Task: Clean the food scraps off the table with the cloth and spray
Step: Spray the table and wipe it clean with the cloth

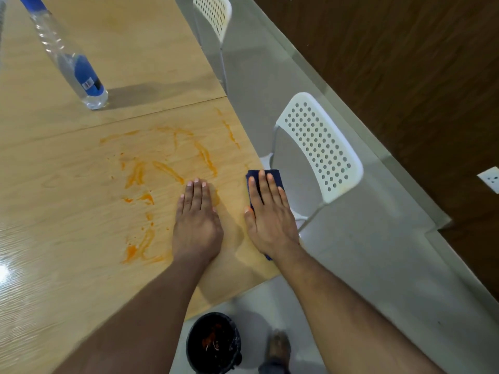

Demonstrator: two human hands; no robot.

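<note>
My forearms fill the bottom of the view, both reaching forward onto the wooden table (67,225). Below them, on the floor just past the table's near edge: a black bin (213,342) with orange scraps inside, my foot (278,346) beside it.

Left hand (195,222): flat, palm down, fingers straight and closed together, resting on bare tabletop. Holds nothing. Fingertips sit at the edge of the orange smears (151,190).

Right hand (271,220): also flat, fingers straight and slightly spread, pressing down on the dark blue cloth (274,175). No curl, no pinch, just palm and fingers on top. Cloth lies at the table's right edge; most of it is under the hand, showing past the fingertips, between thumb and index, and as a small corner near the wrist. Its long axis runs along my hand, pointing away from me. Can't tell whether it overhangs the edge.

Smears: streaky orange arcs spread over the near table panel, left of and ahead of the left hand, with a thin streak further out near the right edge.

Spray bottle (71,60): clear plastic, blue label, standing on the far panel, well apart from both hands. Upright on its base; the wide lens makes it lean toward top left. Label has a small barcode-like patch; text unreadable.

Two white perforated chairs (318,147) stand along the table's right side.
</note>
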